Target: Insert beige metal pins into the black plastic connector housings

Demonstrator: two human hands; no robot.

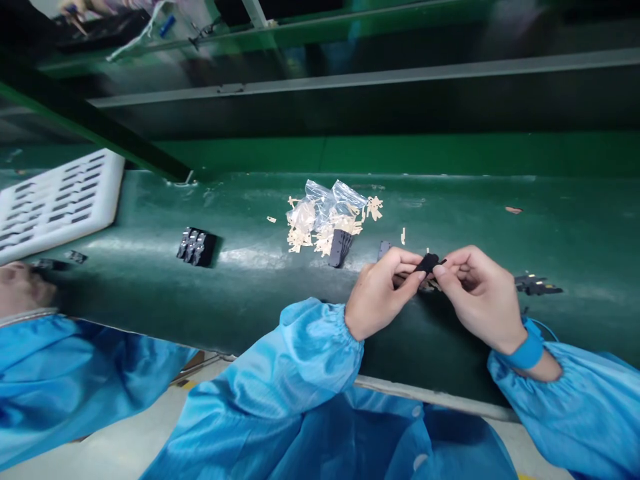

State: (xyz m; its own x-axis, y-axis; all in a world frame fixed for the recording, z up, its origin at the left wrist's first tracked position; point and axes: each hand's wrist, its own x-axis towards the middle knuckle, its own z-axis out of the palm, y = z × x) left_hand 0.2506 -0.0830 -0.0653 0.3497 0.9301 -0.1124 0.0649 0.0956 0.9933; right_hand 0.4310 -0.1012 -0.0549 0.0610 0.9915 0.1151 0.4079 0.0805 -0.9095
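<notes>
My left hand (387, 287) pinches a small black plastic part (429, 263) from its left side. On the other side, the thumb and fingers of my right hand (477, 293) also close on that part, just above the green bench. Behind my left hand lies a dark flat piece (384, 249), partly hidden by the fingers. A row of dark grey plates (341, 248) leans together to the left of it. Small cream-coloured flat pieces (299, 239) are heaped around clear plastic bags (327, 200). To the right of my right hand lie several black parts (537, 285).
A block of black parts (196, 247) stands left on the green bench (250, 287). Farther left are a white slotted tray (60, 200) and a co-worker's hand (23, 290) beside small dark parts. A dark green post (100, 127) slants down to the bench. Loose cream pieces lie scattered.
</notes>
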